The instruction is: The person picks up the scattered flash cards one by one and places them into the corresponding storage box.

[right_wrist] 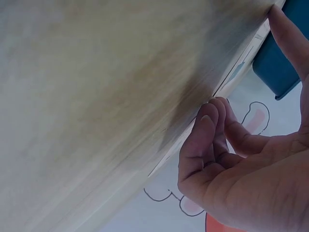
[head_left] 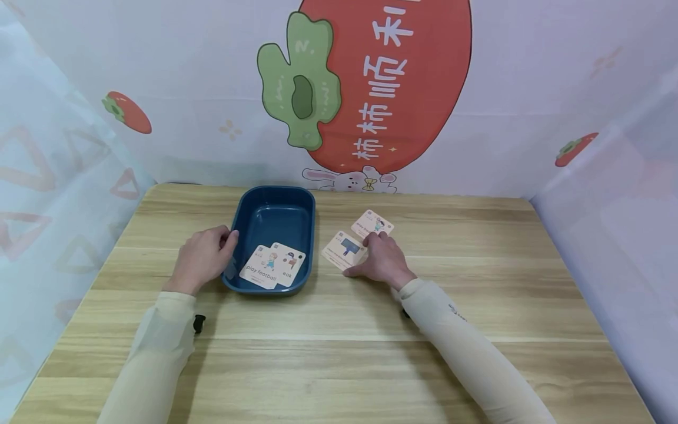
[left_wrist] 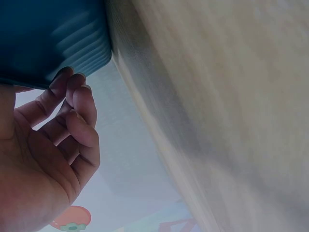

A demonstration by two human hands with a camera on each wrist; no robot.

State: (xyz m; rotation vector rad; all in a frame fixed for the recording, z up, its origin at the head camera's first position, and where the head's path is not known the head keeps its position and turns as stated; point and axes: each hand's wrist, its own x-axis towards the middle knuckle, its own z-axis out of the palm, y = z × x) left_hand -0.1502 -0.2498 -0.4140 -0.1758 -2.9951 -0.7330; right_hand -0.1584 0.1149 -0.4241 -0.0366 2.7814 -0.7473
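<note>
My left hand holds the left rim of a dark blue plastic tray, thumb at the rim and curled fingers against the outer wall. Inside the tray lie two overlapping picture cards: a "play football" card and a card ending in "eak", partly covered. Right of the tray, my right hand pinches a card with a blackboard picture between thumb and fingers at its edges, flat on the table. Behind it lies another card reading "play ba...", its lower edge hidden by the fingers.
The wood-grain table ends at a back wall covered with a printed cloth. Similar cloth hangs at the left and right sides. The tray's right wall stands a short way from the blackboard card.
</note>
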